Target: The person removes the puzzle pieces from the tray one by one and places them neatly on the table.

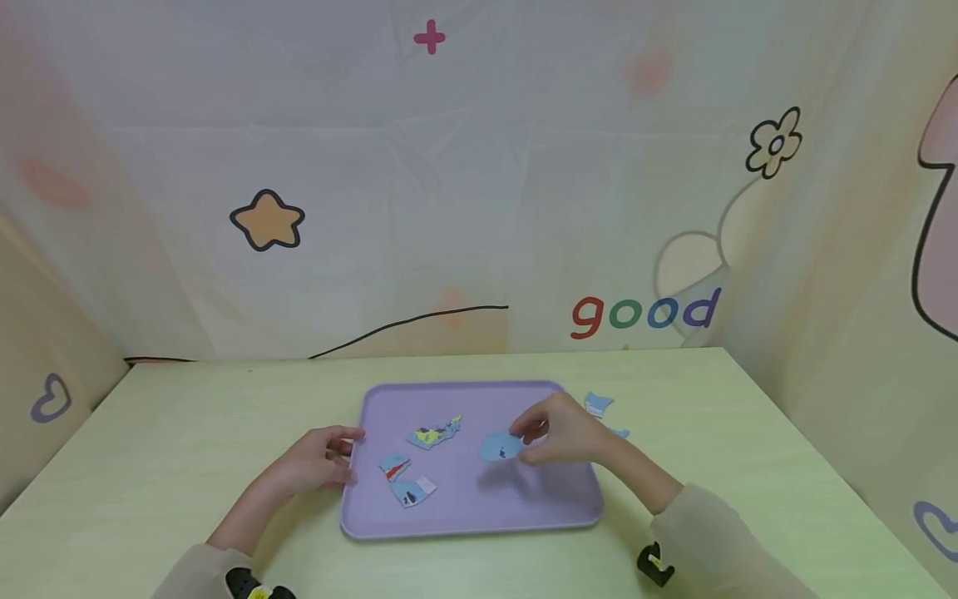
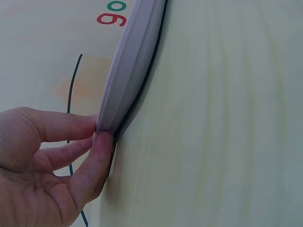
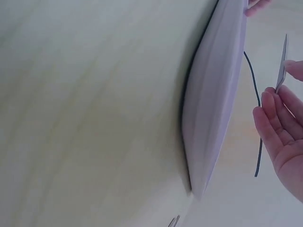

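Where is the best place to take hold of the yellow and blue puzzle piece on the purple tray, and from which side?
Pinch the yellow and blue puzzle piece by its long edges, coming from above. It lies flat on the purple tray, apart from other pieces, so probably lift one edge first.

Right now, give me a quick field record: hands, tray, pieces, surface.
left hand: pinches the left rim of the purple tray
right hand: holds a blue puzzle piece over the tray
pieces on tray: yellow-and-blue piece, piece with red mark, blue-and-white piece
pieces off tray: two blue pieces on the table, right of the tray
surface: pale green table
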`<state>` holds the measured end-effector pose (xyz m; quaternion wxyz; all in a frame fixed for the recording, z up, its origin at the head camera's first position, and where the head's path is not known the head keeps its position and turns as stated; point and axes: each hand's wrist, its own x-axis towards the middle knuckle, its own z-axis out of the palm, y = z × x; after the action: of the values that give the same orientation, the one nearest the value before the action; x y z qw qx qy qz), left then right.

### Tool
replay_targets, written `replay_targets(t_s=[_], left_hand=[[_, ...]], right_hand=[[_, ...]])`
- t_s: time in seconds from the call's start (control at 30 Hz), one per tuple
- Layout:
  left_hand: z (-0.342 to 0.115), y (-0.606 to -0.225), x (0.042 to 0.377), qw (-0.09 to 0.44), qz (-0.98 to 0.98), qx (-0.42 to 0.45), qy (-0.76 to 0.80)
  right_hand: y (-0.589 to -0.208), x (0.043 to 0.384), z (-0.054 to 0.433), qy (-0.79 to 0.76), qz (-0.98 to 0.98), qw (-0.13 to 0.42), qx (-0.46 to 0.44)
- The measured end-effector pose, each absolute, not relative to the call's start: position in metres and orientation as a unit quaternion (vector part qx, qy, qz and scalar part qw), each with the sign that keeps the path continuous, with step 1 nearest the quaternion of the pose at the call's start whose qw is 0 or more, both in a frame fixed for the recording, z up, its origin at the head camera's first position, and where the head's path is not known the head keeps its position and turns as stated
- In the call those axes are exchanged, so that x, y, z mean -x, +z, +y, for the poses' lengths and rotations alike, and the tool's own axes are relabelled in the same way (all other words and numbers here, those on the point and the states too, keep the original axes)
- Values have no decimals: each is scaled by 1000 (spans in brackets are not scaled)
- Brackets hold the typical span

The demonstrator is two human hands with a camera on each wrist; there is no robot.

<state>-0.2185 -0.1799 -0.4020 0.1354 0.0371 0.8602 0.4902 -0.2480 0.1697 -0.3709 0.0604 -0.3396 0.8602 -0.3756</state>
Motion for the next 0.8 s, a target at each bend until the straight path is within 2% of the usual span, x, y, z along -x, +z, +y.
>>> replay_targets(t_s=[0.4, 0.8], left_hand=[[-186, -405, 221, 144, 851, -67, 501], [-182, -402, 218, 134, 856, -48, 497]], right_hand=[[-368, 249, 206, -395, 869, 46, 295], [-367, 250, 250, -394, 884, 22, 249]])
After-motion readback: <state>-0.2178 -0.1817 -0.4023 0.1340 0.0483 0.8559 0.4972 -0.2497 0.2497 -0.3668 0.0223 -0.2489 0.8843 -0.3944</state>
